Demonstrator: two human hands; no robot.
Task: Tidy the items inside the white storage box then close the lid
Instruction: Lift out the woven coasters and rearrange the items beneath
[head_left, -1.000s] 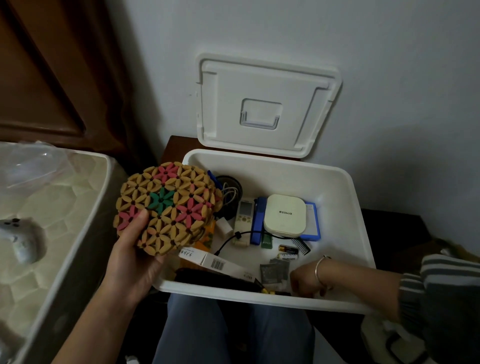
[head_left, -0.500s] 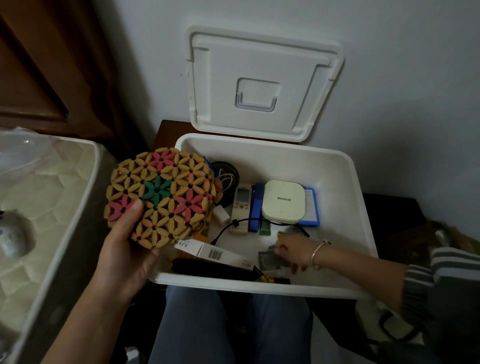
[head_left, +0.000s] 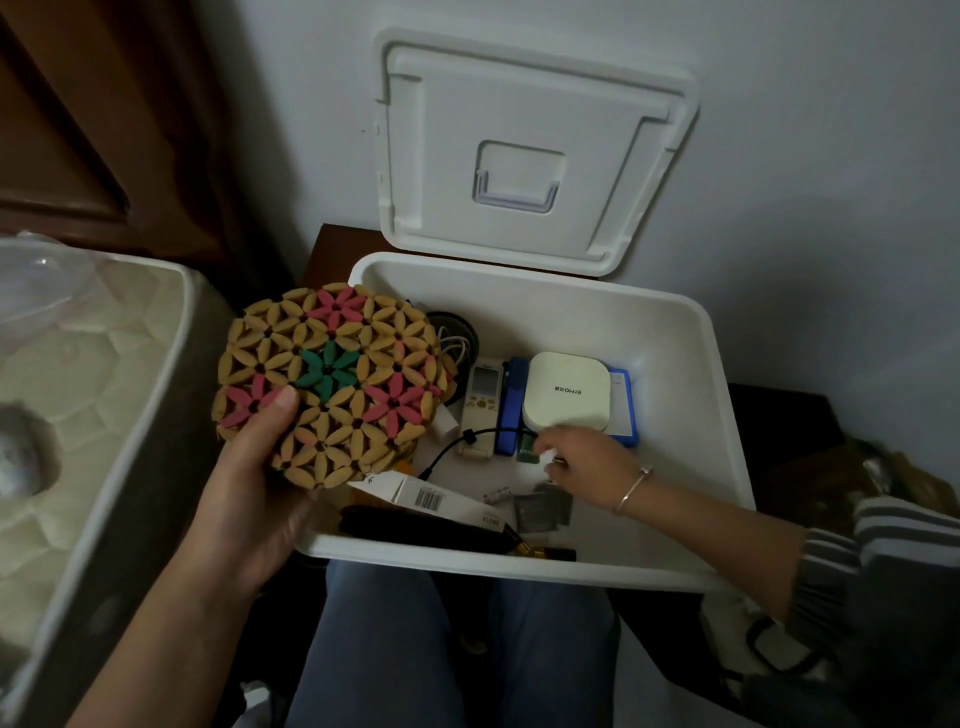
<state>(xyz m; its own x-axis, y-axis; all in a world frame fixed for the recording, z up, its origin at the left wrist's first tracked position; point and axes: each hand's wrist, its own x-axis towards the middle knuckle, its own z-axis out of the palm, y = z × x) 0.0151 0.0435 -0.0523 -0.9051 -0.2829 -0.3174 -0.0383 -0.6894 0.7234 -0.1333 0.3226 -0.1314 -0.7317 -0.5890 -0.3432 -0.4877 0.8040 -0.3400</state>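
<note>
The white storage box (head_left: 722, 415) stands open on my lap, its lid (head_left: 519, 150) leaning upright against the wall. My left hand (head_left: 254, 493) grips a round woven mat (head_left: 332, 384) of tan, pink and green flower pieces over the box's left rim. My right hand (head_left: 582, 460) is low inside the box, fingers curled just in front of a cream square device (head_left: 566, 389) that lies on a blue case (head_left: 623, 410). Whether those fingers hold anything is hidden. A white remote (head_left: 483, 395), a black cable (head_left: 457, 447), a barcoded white carton (head_left: 436, 499) and a long black item (head_left: 431, 532) also lie inside.
A quilted mattress (head_left: 83, 395) borders the box on the left, with a dark wooden door (head_left: 78, 130) behind it. A dark side table (head_left: 779, 415) and a bag (head_left: 883, 467) sit to the right. My jeans-clad legs (head_left: 457, 649) are under the box.
My right hand moved from the box's front edge inward and up, to just below the cream device. The left hand keeps the mat in about the same place.
</note>
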